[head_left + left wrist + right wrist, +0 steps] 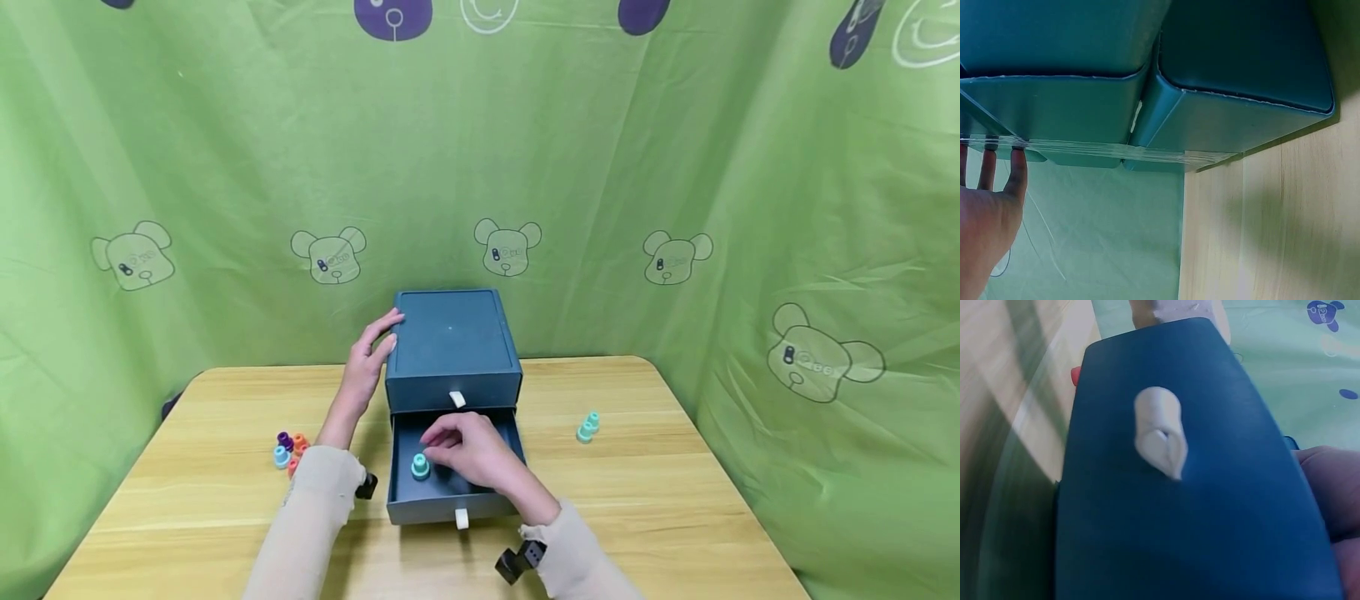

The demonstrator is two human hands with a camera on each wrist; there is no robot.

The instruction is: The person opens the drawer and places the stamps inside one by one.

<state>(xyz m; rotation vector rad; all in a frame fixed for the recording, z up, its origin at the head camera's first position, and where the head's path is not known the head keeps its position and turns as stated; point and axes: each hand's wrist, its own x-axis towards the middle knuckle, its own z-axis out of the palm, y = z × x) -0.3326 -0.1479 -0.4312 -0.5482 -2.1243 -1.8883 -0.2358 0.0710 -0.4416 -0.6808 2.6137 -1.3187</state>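
A dark blue two-tier drawer cabinet [453, 333] stands on the table, its lower drawer [423, 510] pulled out. My left hand [365, 367] rests against the cabinet's left side with fingers extended. In the left wrist view, the fingertips of the left hand [991, 215] touch that side beside a strip of clear tape [1104, 150]. Over the open drawer is my right hand [476, 450], fingers bent loosely, thumb and index tips apart. Just beside those tips a teal stepped peg [421, 468] stands upright inside the drawer. The right wrist view shows the drawer front, with the right hand [1335, 494] partly cut off.
Two teal pegs [587, 428] sit on the table to the right. Several purple, orange, red and light-blue pegs [282, 456] cluster at the left, partly behind the left forearm. White pull tabs [461, 518] stick out from the drawer fronts. A green curtain [585, 167] hangs behind the table.
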